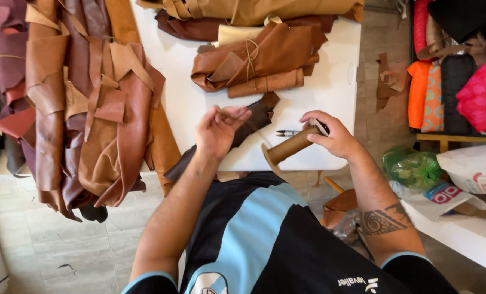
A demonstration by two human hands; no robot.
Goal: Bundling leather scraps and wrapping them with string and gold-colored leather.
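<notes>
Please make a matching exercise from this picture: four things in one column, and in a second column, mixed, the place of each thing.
Things:
1. brown spool
2. small snips
3. tied leather roll
4. green bag

Places:
A. on the white table, far end, bound with string
B. off the table, to the right, beside a white bag
C. held in the right hand
D. flat on the table between the left hand and the right hand

Pairs: 1-C, 2-D, 3-A, 4-B
</notes>
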